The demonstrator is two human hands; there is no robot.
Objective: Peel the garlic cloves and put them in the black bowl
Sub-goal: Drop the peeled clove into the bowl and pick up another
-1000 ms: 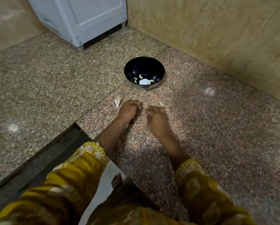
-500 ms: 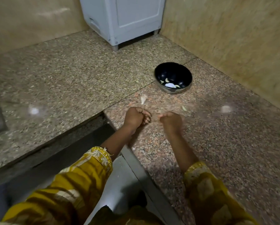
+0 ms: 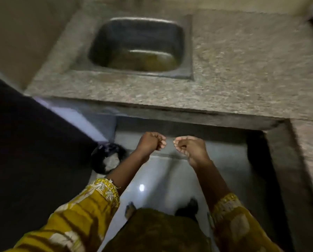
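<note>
My left hand [image 3: 151, 141] and my right hand [image 3: 188, 148] hang side by side over the pale floor, just in front of the counter edge. Both have their fingers curled into loose fists. Nothing shows between the fingers, and the blur hides whether anything small is inside. The black bowl and the garlic cloves are out of view.
A steel sink [image 3: 133, 74] is set into the speckled granite counter [image 3: 243, 70] ahead. The counter continues down the right side [image 3: 312, 160]. A round bin with a black liner [image 3: 106, 159] stands on the floor at the left, beside a dark panel. My feet [image 3: 188, 208] stand on the tiles.
The view has swung left from the bowl corner to the sink. Both hands came off the counter top and now hang curled over the floor. The bowl has left the view.
</note>
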